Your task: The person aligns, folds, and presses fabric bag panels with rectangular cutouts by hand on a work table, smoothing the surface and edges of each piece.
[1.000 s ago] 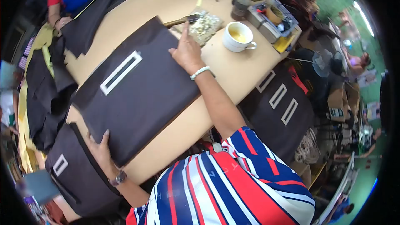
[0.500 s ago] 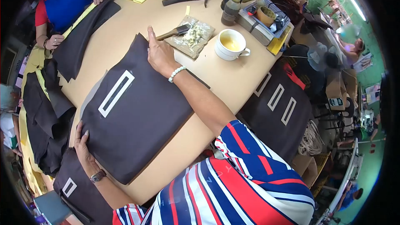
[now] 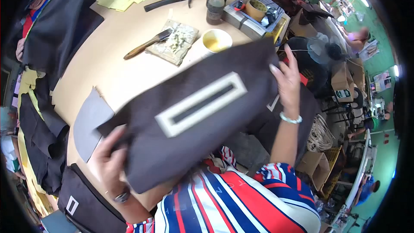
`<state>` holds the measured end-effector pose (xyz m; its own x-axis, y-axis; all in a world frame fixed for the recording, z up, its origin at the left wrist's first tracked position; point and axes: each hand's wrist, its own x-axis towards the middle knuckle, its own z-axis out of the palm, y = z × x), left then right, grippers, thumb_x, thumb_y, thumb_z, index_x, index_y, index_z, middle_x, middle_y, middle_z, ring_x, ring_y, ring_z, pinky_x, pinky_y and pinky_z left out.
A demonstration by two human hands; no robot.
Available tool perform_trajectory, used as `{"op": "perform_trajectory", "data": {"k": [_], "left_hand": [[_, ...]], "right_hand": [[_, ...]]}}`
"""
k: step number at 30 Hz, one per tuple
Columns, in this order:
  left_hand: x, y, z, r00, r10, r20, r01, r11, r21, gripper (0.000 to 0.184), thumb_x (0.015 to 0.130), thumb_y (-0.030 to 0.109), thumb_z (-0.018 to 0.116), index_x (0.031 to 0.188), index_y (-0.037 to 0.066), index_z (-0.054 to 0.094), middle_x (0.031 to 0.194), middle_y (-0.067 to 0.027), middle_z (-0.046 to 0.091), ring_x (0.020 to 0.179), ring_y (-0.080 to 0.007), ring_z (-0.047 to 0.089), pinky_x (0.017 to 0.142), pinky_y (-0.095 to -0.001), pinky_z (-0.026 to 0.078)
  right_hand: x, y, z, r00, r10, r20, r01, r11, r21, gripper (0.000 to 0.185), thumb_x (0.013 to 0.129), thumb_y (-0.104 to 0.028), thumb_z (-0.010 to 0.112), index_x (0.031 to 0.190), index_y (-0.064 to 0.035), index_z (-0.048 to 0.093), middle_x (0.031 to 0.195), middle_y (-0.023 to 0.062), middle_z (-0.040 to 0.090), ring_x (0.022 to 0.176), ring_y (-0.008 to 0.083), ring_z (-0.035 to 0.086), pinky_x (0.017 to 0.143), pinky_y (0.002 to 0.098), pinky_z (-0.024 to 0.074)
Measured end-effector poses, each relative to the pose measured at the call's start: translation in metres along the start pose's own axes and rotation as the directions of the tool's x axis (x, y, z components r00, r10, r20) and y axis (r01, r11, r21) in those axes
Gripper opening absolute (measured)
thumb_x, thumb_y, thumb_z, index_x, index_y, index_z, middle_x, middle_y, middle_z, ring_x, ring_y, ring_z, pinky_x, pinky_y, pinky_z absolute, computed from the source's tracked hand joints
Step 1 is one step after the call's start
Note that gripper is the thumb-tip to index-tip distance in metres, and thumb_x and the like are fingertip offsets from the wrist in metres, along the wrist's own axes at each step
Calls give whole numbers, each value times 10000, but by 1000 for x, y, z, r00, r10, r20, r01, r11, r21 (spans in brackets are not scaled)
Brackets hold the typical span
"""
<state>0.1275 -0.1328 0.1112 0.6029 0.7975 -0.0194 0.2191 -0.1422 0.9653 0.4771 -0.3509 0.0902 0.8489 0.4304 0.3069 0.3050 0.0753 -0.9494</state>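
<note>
A dark brown leather-like panel (image 3: 189, 146) with a cream rectangular frame (image 3: 200, 103) on its face is lifted off the table, tilted and slightly blurred. My left hand (image 3: 111, 159) grips its left edge, partly bunching it. At the upper right corner, my right hand (image 3: 286, 82) is closed on the panel, some fingers hidden behind it. A grey curved piece (image 3: 91, 123) lies on the table beside my left hand. Behind the panel stands a white cup (image 3: 216, 43) of yellowish paste, partly covered. A brush (image 3: 146, 45) rests on a paste-smeared board (image 3: 177, 49).
A hammer (image 3: 168, 2), a squeeze bottle (image 3: 215, 8) and a tray (image 3: 269, 13) of small items are at the back. Dark pieces (image 3: 41, 142) are piled at left. Across the table, another person's hand (image 3: 20, 49) holds a dark sheet (image 3: 56, 21).
The panel has come up off the table and swung right, with both my hands on it. The grey piece beneath is uncovered. The other person's dark sheet has been raised.
</note>
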Motion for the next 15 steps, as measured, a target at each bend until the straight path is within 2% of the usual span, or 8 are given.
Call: {"op": "perform_trajectory", "data": {"k": [4,5,6,7,8,9,11,15], "left_hand": [[10,-4,109,799,98,593,-133,991,16,504,730,-18,492,1229,30,539,1124,-194,601,969,-238,595,847,-296,455],[7,-13,135,700,156,697,-128,987,-92,540,716,-13,508,1254,36,519,1190,-187,580,1002,-269,599,913,-306,422],[3,-13,154,570,70,819,-63,997,-41,541,726,-21,514,1261,66,521,1163,-176,595,1020,-255,591,896,-298,424],[-2,-5,174,455,77,887,-62,997,-55,546,737,-36,511,1267,95,522,1109,-160,618,887,-246,609,823,-305,447],[-6,2,189,348,51,936,-21,999,-46,540,751,-55,506,1267,102,524,1074,-150,628,753,-226,577,753,-319,451],[-20,-16,214,403,342,849,-33,932,-360,526,768,-69,497,1265,103,527,1003,-150,634,633,-194,527,683,-320,448],[-18,-10,225,219,217,951,33,973,-230,504,778,-81,490,1245,99,543,970,-145,624,609,-160,537,640,-300,451],[-32,-23,265,415,258,872,42,952,-302,472,791,-98,464,1199,108,585,748,-162,618,518,-120,496,587,-254,432]], "right_hand": [[-37,45,-151,981,192,-29,-156,691,-706,524,769,-67,647,1246,52,465,1344,137,455,870,99,489,776,215,408],[-48,38,-173,940,316,-129,-323,703,-633,583,750,-62,645,1285,36,437,1242,106,526,929,96,502,842,215,398],[-58,62,-227,967,250,-49,-207,661,-721,586,736,-48,648,1282,27,449,1209,102,546,939,97,512,835,221,408],[-64,52,-257,835,520,-178,-528,667,-525,607,715,-11,645,1288,21,447,1137,89,583,928,108,529,832,233,421],[-65,38,-282,846,507,-164,-480,590,-649,635,698,22,635,1299,23,432,1016,54,619,901,108,544,815,233,432],[-67,53,-340,881,456,-121,-394,569,-721,645,681,46,643,1295,0,452,711,-29,467,663,88,461,648,222,414],[-54,34,-378,823,551,-139,-504,594,-627,652,678,23,652,1298,-8,454,715,-34,463,663,89,452,645,227,410],[4,42,-349,918,376,-123,-300,461,-835,662,674,-16,659,1303,-43,456,762,20,496,723,141,480,712,271,428]]}}
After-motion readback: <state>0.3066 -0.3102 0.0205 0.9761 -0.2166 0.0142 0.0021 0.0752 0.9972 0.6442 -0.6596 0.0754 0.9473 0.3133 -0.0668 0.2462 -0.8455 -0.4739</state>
